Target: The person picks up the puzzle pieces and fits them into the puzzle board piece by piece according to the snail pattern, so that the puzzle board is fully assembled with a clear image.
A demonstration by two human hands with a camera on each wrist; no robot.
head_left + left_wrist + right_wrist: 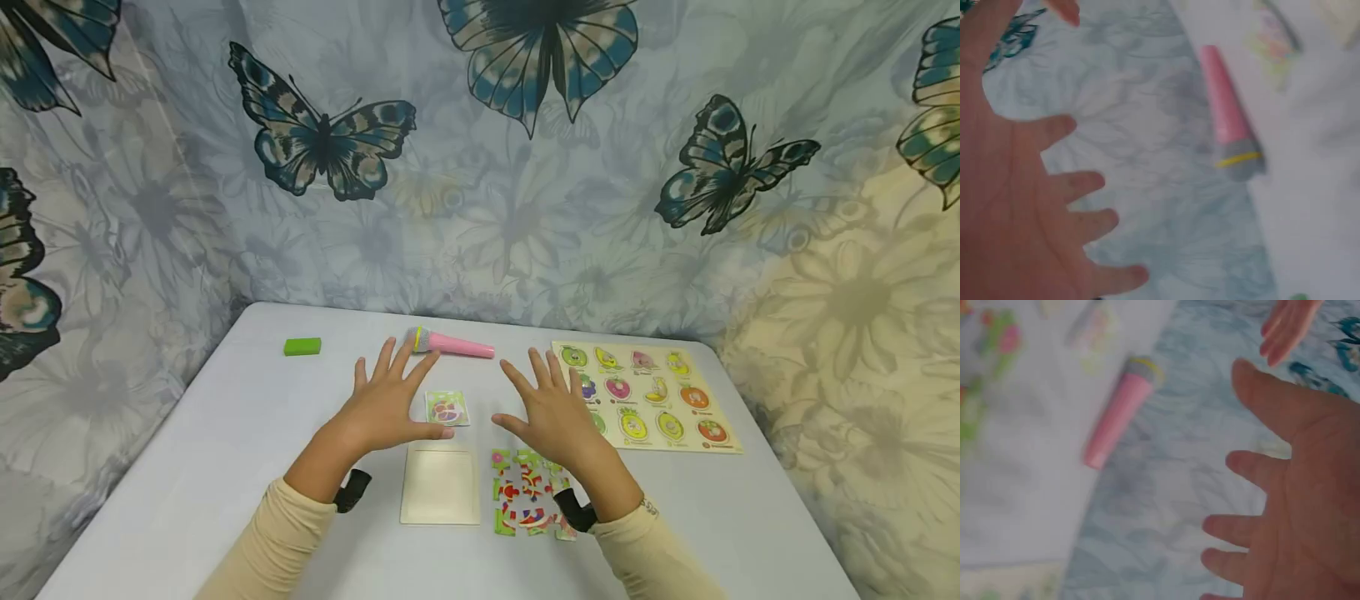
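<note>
We are listing one pale tray [439, 487], puzzle pieces [532, 481] lying loose just right of it, assembly seemingly unstarted and wholly remaining, plus left hand [385, 408] and right hand [558, 417] hovering beyond it, fingers spread wide, holding nothing.
</note>
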